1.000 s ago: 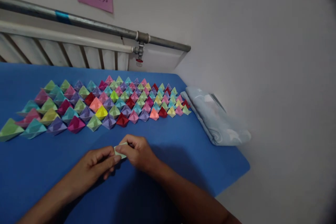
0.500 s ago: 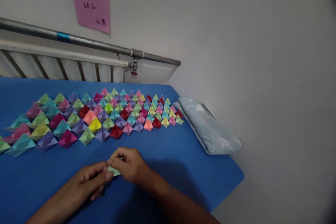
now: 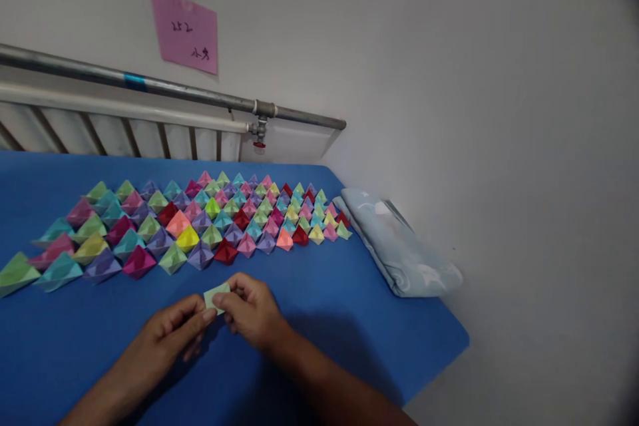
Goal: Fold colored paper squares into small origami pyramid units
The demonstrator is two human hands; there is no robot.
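The person's left hand (image 3: 172,333) and right hand (image 3: 253,311) were both bare. The left forearm (image 3: 112,379) and the right forearm (image 3: 324,373) also were bare, down to the view's lower edge.

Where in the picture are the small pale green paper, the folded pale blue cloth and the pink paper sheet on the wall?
Pale green paper (image 3: 216,291): head view, its upper part.
Pale blue cloth (image 3: 399,243): head view, middle of its top.
Pink paper sheet (image 3: 184,40): head view, its middle.

Grey wall (image 3: 479,146), pink note (image 3: 186,32), metal pipe (image 3: 190,90), white radiator (image 3: 110,130)
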